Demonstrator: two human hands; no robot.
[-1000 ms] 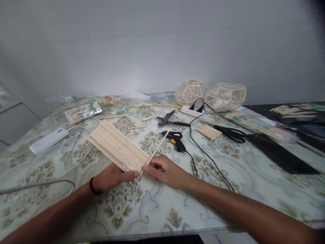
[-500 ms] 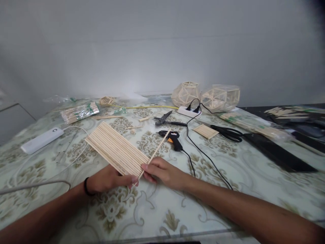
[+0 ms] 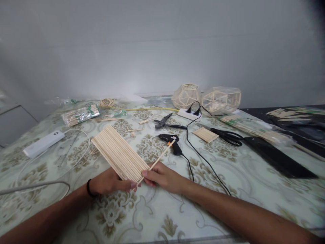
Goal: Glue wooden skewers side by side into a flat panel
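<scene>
A flat panel of wooden sticks point(image 3: 119, 152), laid side by side, is held tilted above the table. My left hand point(image 3: 114, 183) grips its near lower edge, thumb on top and fingers underneath. A single wooden stick point(image 3: 162, 155) lies across the panel's near right end and juts out toward the glue gun. My right hand point(image 3: 159, 176) pinches this stick against the panel's corner, between thumb and fingers. Just beyond the stick's far tip, the black glue gun point(image 3: 175, 146) rests on the table.
Pliers point(image 3: 165, 122), a small stick panel point(image 3: 205, 134), scissors point(image 3: 228, 136) and a black flat case point(image 3: 276, 157) lie to the right. Behind stand a power strip point(image 3: 189, 113) and stick-frame polyhedra point(image 3: 220, 98). A white device point(image 3: 43, 144) and bagged sticks point(image 3: 81, 115) are left.
The panel and both hands sit slightly lower in view, and the camera has shifted a little. The stick stays across the panel's end, in the right hand's pinch.
</scene>
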